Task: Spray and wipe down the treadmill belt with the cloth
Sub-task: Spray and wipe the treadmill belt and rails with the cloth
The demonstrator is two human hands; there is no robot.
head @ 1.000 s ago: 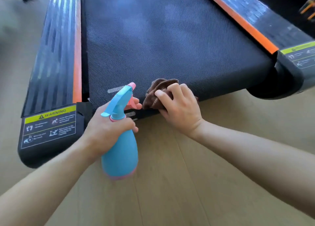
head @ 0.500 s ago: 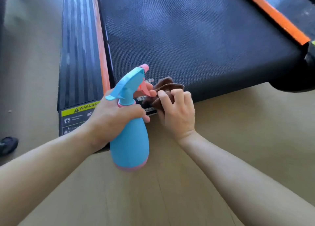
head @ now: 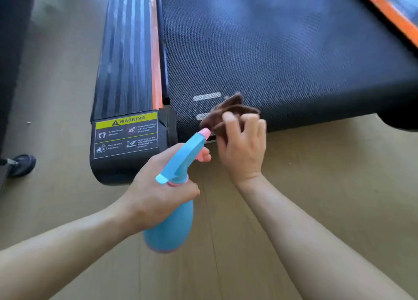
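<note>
Treadmill belt [head: 282, 51]: the right grip [head: 243, 150] clutches the cloth [head: 228, 112] at its near edge to wipe; the left grip [head: 158, 186] holds the spray bottle [head: 172, 227] ready.

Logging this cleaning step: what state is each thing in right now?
treadmill belt: wetness cannot be told.
spray bottle: held tilted, nozzle toward the treadmill belt.
cloth: bunched, at the treadmill belt's near edge.
left hand: grips the spray bottle, finger at the trigger.
right hand: grips the cloth.
</note>
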